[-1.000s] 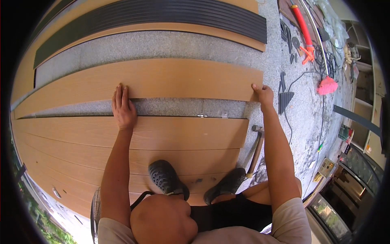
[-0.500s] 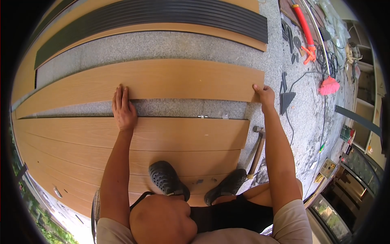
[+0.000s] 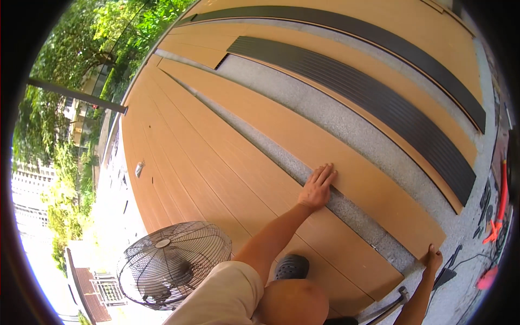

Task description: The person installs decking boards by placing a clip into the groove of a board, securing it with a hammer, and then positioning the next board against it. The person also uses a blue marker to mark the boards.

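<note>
Daylight floods your view, harshest at the lower left, where the pale ground (image 3: pixel 105 216) burns out to white behind the wire fan (image 3: pixel 162 276). The foliage (image 3: pixel 70 81) above mixes glaring yellow-green with dark patches. The plank (image 3: pixel 298 135) under your hands is evenly lit and fairly crisp, and the ribbed dark board (image 3: pixel 357 103) keeps visible ridges. You get softer light and dimmer detail along the right rim, where the pink brush head (image 3: pixel 487 278) looks smeared. Your fisheye lens bends long edges into arcs, and black swallows the corners.
</note>
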Demonstrator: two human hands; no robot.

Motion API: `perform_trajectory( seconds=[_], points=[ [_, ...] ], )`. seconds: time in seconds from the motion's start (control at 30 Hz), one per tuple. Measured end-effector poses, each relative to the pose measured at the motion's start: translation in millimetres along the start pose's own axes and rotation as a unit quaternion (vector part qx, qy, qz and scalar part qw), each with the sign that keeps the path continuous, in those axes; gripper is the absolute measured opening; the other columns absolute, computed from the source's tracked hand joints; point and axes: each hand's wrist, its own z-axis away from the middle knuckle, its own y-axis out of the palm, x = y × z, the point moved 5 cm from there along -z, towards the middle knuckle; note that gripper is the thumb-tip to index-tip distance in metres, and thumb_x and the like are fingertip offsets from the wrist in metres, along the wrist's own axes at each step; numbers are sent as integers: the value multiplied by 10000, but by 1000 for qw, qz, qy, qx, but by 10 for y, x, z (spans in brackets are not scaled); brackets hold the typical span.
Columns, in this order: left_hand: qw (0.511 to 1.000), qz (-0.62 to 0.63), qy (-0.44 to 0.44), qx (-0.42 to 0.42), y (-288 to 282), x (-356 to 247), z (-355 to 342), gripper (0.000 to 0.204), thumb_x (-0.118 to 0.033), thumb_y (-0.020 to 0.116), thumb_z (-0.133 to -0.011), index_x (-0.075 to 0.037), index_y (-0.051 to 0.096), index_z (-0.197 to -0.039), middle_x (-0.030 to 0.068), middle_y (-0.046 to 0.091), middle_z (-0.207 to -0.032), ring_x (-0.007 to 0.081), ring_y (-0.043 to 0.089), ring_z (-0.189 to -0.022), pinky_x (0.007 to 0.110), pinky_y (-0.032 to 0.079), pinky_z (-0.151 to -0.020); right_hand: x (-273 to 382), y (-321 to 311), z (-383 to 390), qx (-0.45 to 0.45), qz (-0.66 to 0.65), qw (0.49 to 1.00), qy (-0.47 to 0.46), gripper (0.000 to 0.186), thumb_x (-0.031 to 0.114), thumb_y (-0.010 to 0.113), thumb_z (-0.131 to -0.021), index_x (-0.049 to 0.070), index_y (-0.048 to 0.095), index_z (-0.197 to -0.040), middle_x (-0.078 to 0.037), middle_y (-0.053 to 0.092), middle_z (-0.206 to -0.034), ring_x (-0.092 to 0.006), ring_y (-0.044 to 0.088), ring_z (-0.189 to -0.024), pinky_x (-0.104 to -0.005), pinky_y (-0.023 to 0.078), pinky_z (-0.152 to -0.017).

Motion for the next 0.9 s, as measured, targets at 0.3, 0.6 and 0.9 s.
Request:
perform_trajectory(
  seconds=[0.3, 0.6, 0.9],
  points=[
    [1000, 0, -1, -10, 64, -18, -31, 524, -1, 564, -827, -15, 568, -1350, 194, 477, -1500, 387, 471, -1356, 515, 388, -1130, 41, -49, -89, -14, 13, 1000, 9, 486, 369, 842, -837, -57, 698, -1022, -120, 731, -947, -190, 662, -793, -327, 533, -726],
    [1000, 11, -8, 8, 56, -8, -9, 535, -12, 571, -825, -13, 555, -1360, 193, 448, -1525, 390, 449, -1375, 512, 367, -1159, 47, -43, -87, -67, 64, 995, 33, 616, 425, 817, -852, -107, 652, -1116, -174, 729, -1004, -267, 694, -855, -355, 569, -743],
    [1000, 25, -3, 6, -4, 0, 5, 507, -34, 601, -843, -6, 561, -1348, 197, 454, -1516, 393, 437, -1389, 508, 363, -1176, -29, -32, -156, -78, 50, 996, 5, 613, 412, 879, -791, -118, 659, -1007, -185, 723, -912, -235, 660, -762, -370, 548, -679]
  ],
)
